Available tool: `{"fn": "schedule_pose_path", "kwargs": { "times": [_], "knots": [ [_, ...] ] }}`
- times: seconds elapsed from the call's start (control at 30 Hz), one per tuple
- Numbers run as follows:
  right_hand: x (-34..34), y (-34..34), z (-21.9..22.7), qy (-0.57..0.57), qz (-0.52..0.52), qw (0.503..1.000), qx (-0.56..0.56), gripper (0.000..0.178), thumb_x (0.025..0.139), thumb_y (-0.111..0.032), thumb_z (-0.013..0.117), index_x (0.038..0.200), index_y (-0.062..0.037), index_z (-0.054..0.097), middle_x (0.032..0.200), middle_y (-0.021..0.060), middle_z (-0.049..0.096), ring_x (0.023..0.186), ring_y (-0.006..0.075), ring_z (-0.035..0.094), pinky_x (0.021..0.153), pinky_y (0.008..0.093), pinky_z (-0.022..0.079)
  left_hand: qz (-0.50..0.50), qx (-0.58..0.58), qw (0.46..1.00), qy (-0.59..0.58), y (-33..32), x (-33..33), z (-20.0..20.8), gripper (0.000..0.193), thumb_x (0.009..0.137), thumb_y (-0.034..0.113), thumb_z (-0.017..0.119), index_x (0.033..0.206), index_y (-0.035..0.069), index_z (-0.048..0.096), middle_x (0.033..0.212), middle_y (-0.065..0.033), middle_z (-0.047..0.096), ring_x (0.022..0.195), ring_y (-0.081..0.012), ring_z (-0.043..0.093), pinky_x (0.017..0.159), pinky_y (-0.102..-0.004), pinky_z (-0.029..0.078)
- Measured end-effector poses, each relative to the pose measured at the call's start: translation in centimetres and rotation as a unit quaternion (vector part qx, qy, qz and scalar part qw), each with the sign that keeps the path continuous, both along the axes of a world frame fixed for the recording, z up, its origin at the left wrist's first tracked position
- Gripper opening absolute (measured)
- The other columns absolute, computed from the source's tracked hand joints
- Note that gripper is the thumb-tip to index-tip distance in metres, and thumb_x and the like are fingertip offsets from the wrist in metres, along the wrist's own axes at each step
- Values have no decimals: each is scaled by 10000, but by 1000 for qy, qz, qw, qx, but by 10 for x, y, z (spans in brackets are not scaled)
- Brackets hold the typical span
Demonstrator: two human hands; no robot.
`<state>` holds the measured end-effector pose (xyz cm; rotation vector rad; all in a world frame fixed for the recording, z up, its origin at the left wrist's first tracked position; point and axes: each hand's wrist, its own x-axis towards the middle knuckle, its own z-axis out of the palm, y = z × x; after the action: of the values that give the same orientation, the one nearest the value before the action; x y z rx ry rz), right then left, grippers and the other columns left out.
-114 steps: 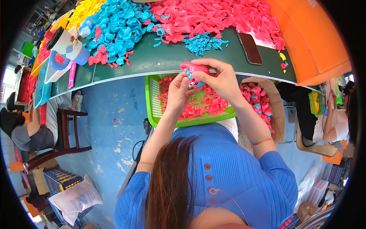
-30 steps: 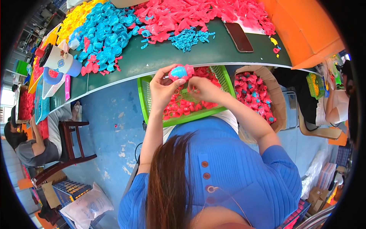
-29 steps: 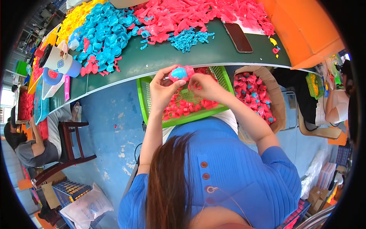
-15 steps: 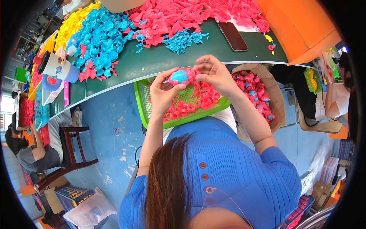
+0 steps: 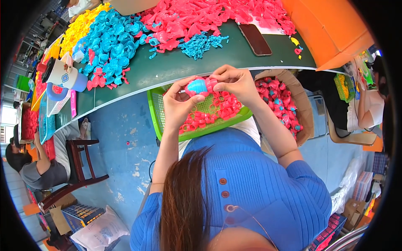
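Note:
Between my two hands is a small pink-and-blue plastic toy (image 5: 197, 86), held just in front of the table edge. My left hand (image 5: 178, 100) grips its left, blue-domed end between thumb and fingers. The fingers of my right hand (image 5: 236, 83) are closed on the pink ring-like end at the right. Below the toy, a green basket (image 5: 157, 121) rests on my lap with many pink ring-shaped parts (image 5: 205, 119) in it. To the right stands a cardboard box (image 5: 307, 113) with similar pink-and-blue pieces (image 5: 278, 102).
Heaps of pink parts (image 5: 188, 21), blue cups (image 5: 111, 46) and yellow parts (image 5: 81, 29) cover the green table (image 5: 138, 69). Small blue links (image 5: 201, 45) and a phone (image 5: 255, 39) lie nearer. A white-and-blue mug (image 5: 65, 74) and an orange box (image 5: 331, 33) flank them. Co-workers sit on both sides.
My right hand's fingers have closed in onto the toy's pink end. The toy has turned, showing more of its blue dome.

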<state>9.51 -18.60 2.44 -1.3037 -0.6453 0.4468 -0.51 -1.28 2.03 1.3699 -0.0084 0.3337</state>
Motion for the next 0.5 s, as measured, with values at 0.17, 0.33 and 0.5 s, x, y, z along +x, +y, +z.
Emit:
{"fn": "schedule_pose_path", "kwargs": {
  "times": [0.17,0.33,0.5],
  "knots": [
    [-11,0,-10,21,-23,996,78,150,728,15,689,872,34,650,1014,110,574,914,150,568,805,277,474,8,-23,999,28,-10,2,-9,498,683,50,755,1118,-26,526,1052,-93,591,917,-154,602,787,-256,503],
    [-21,-11,-12,-18,-13,990,140,151,764,-4,666,906,31,628,1057,134,565,979,182,560,846,294,458,-74,-129,989,-19,-28,9,-31,509,707,125,757,1124,-36,514,1033,-85,588,883,-147,603,769,-256,508],
    [-32,-22,-20,-138,-168,976,30,224,846,-87,591,1014,9,478,1039,141,565,995,184,541,863,305,433,-50,-102,993,19,-63,18,-11,457,762,128,710,1138,-33,506,1048,-106,580,880,-150,603,782,-276,511]
  ]
}}
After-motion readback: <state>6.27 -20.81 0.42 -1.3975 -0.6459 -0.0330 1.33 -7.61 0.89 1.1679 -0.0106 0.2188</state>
